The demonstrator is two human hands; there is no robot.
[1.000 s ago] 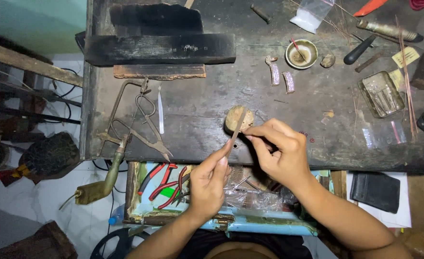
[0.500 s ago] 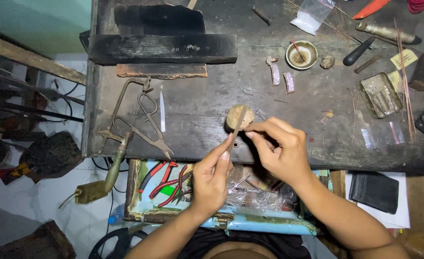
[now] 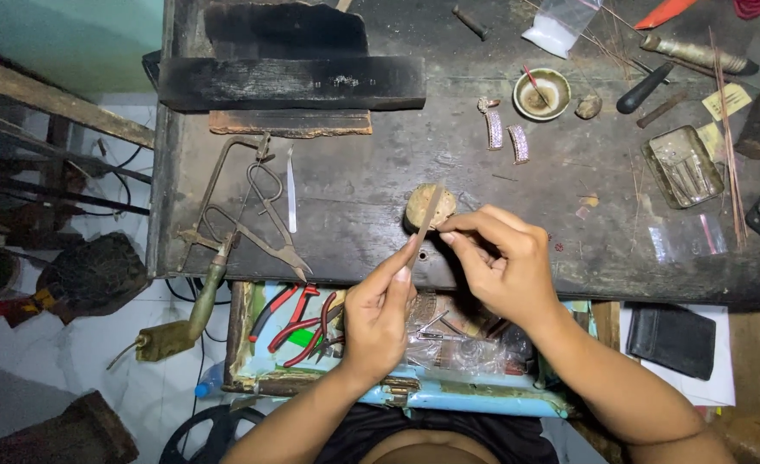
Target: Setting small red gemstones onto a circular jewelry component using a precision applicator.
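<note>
My left hand (image 3: 381, 308) grips the lower end of a thin flat file (image 3: 425, 221) that slants up over a small round wooden peg (image 3: 431, 206) at the front edge of the dark workbench (image 3: 354, 193). My right hand (image 3: 499, 262) pinches something tiny between thumb and forefinger right against the file, just right of the peg. The pinched piece is too small to make out. Both hands hover above an open drawer (image 3: 251, 378) below the bench edge.
A jeweller's saw frame and shears (image 3: 260, 219) lie left of the hands. Red-handled pliers (image 3: 298, 318) sit in the drawer. Two small curved stone-set pieces (image 3: 505, 137), a little bowl (image 3: 542, 93), a metal tin (image 3: 683, 167) and loose hand tools lie at the back right. A charred block (image 3: 292, 82) stands at the back.
Both hands have stayed at the peg. The file shifts slightly along its length between frames; nothing else on the bench has moved.
</note>
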